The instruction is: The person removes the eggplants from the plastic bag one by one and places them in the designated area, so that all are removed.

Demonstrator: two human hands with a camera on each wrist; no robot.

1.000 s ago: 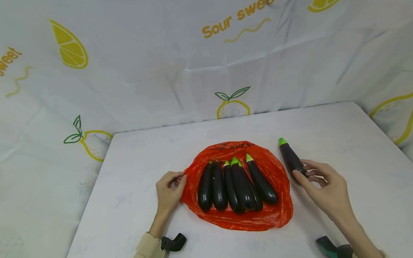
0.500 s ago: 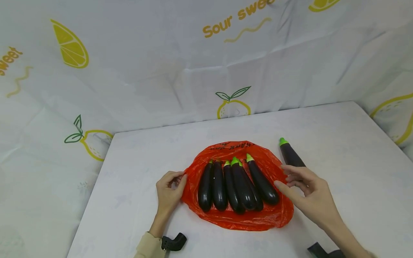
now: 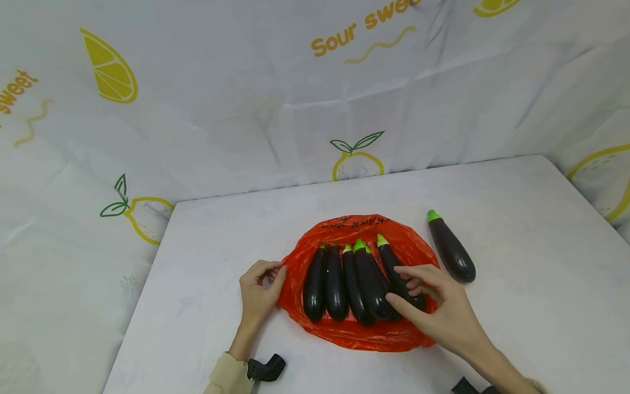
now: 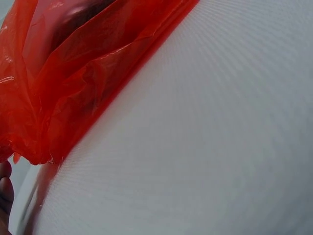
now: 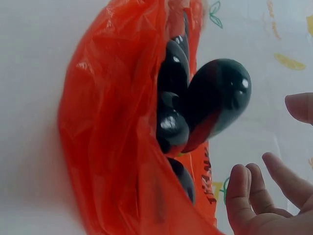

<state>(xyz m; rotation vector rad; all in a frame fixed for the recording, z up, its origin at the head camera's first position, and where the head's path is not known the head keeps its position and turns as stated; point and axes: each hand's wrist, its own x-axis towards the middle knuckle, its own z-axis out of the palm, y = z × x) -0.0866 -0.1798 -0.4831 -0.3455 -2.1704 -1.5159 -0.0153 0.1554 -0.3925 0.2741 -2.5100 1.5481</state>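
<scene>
A red plastic bag (image 3: 364, 342) lies spread on the white table with several dark eggplants (image 3: 336, 290) side by side on it, green stem ends away from me. At the bag's left edge my left hand (image 3: 261, 293) pinches the plastic between thumb and fingers. My right hand (image 3: 445, 309) hovers over the right side of the bag, thumb and fingers parted, with nothing between them. In the right wrist view, its fingers (image 5: 259, 196) are spread beside the rounded end of one eggplant (image 5: 220, 93). Another eggplant (image 3: 453, 251) lies on the table to the bag's right.
The white tabletop (image 3: 216, 241) runs back to a white cloth backdrop (image 3: 221, 98) printed with lemons and lettering. Each wrist wears a dark device; the one at the left wrist (image 3: 267, 369) shows near the front.
My right hand has let go of the separate eggplant and moved left over the bag. That eggplant stays on the table. My left hand keeps its place at the bag's edge.
</scene>
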